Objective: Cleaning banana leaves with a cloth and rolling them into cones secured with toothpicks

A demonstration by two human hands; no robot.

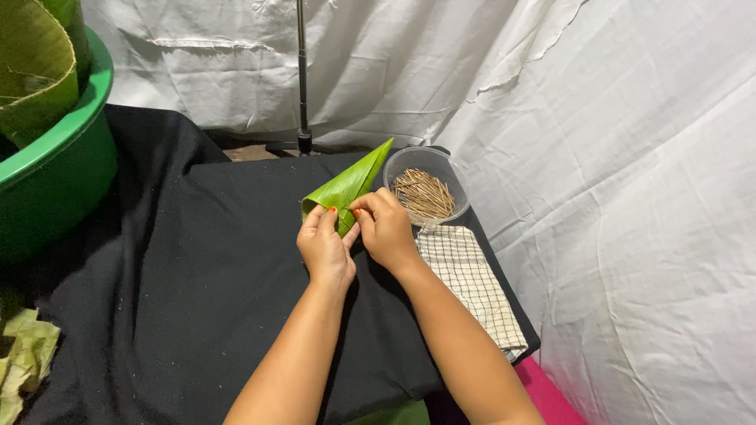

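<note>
Both your hands pinch a folded green leaf cone at the middle of the black-covered worktop.

At the worktop's left edge stands a green tub (55, 169) with rolled leaves in it, and leaf scraps (24, 358) lie at the near-left corner. Your left hand (324, 245) has its grip closed on the wide lower edge of the leaf cone (346, 187), which lies on the black cloth (197, 275) pointing to the far-right corner. Your right hand (386, 228) pinches the same folded edge, touching the left. The cone looks already shaped; no stick shows through the fold, so pinning seems undone. Just right sits a clear bowl of wooden picks (425, 193), with a checked cloth (468, 283) along the right edge.
</note>
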